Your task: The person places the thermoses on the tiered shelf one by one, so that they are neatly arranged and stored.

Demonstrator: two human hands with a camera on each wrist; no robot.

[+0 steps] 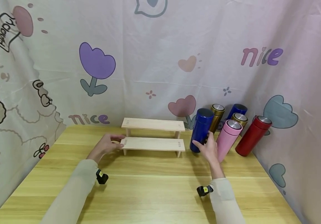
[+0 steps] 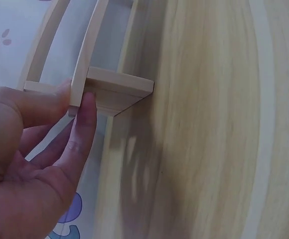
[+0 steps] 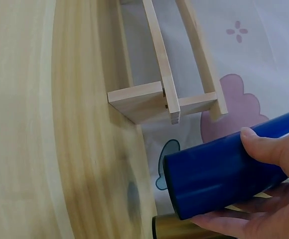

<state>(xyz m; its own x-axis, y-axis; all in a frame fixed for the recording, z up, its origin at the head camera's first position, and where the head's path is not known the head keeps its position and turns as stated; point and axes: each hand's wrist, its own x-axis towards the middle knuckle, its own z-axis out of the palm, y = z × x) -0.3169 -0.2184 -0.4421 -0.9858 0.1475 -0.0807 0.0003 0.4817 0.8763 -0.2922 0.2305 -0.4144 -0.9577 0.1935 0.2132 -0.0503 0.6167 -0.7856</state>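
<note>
A two-tier wooden shelf (image 1: 152, 143) stands at the back middle of the table. My left hand (image 1: 108, 145) pinches the left end of its lower board (image 2: 80, 69) between thumb and fingers, the thumb on top. My right hand (image 1: 209, 149) grips a blue thermos bottle (image 1: 201, 127) to the right of the shelf. That bottle is nearly upright in the head view, and its dark base (image 3: 172, 186) shows in the right wrist view, close over the table. A pink thermos bottle (image 1: 227, 138) stands just right of my right hand.
Behind and beside the pink bottle stand two gold bottles, one of them here (image 1: 217, 109), another blue bottle (image 1: 238, 109) and a red bottle (image 1: 254, 136). A patterned cloth (image 1: 149, 62) hangs behind the wooden table (image 1: 149, 193) and along its sides.
</note>
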